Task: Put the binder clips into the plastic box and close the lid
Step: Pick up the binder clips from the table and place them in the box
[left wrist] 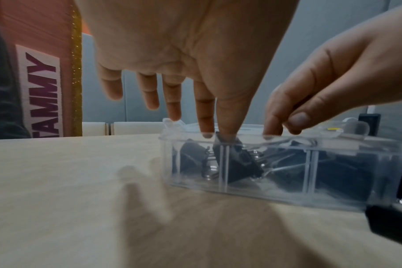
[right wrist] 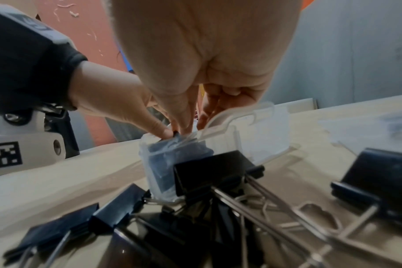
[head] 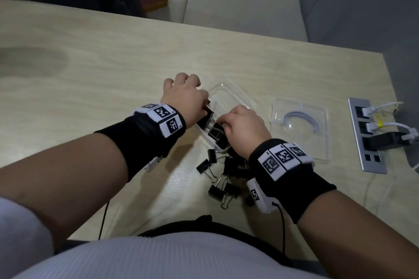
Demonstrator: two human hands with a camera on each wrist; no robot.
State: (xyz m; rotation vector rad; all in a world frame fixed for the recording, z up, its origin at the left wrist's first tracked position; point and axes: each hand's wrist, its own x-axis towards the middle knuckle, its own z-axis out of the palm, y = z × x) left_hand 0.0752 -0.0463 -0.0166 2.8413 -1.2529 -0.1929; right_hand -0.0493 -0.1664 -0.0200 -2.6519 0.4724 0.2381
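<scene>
A clear plastic box stands open on the table with several black binder clips in its near end. My left hand reaches in from the left; in the left wrist view its thumb and forefinger pinch the top of one binder clip inside the box wall. My right hand comes from the near side, thumb and forefinger pinched together on a clip at the rim. A heap of loose binder clips lies just in front of the box. The lid lies flat to the right.
A metal socket panel with white plugs and cables is set in the table at the far right. Beige chairs stand beyond the table's far edge. Thin black cables run from my wristbands near the front edge.
</scene>
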